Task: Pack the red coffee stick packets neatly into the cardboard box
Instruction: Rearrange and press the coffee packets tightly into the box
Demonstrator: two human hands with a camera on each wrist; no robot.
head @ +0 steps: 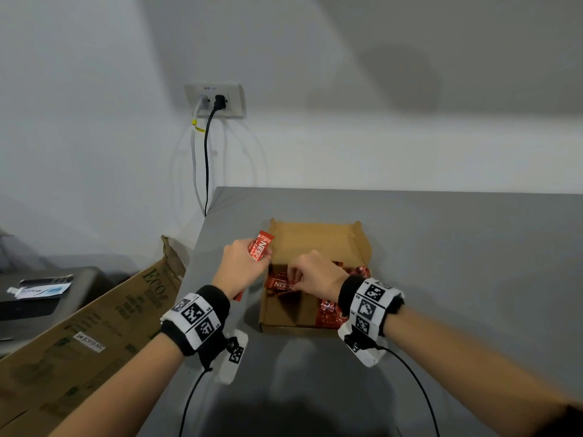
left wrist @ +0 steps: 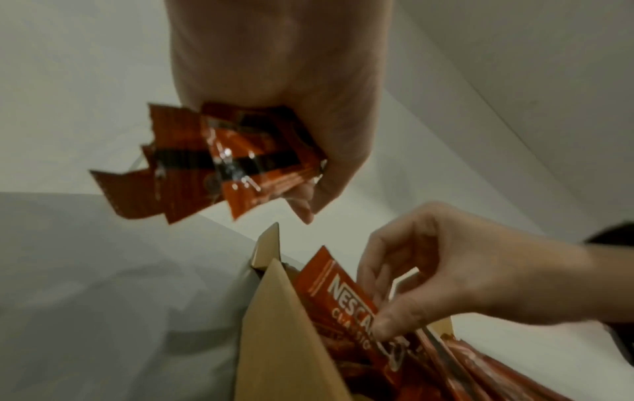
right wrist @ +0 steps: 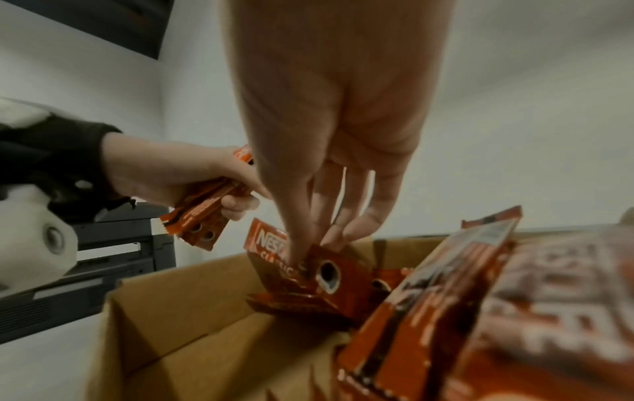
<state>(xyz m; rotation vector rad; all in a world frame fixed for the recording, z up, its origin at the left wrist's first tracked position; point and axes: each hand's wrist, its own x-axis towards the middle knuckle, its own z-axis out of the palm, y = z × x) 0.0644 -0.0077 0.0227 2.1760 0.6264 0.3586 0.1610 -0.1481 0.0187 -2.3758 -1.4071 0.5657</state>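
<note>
Packets were the job, and I had two hands in play over one open brown cardboard box [head: 318, 244] sitting on the grey surface [head: 457, 263]. My left hand [head: 241, 264] was curled round a fanned bundle of red foil coffee stick packets [left wrist: 219, 162], held just beside the box's left wall and above it; at least four ends showed in the left wrist view, though I could not count the whole bundle. My right hand [head: 310, 275] reached down into the box, thumb and fingertips [right wrist: 298, 252] pinching a single red stick packet [left wrist: 343, 295] near its printed end. More red packets [head: 331, 313] lay inside, crowded toward the right side and tilted at odd angles; too jumbled for a sure count. To do this step well, I judged I should lay the pinched stick flat, parallel with a wall, square its neighbours first, then feed from the bundle one at a time.
</note>
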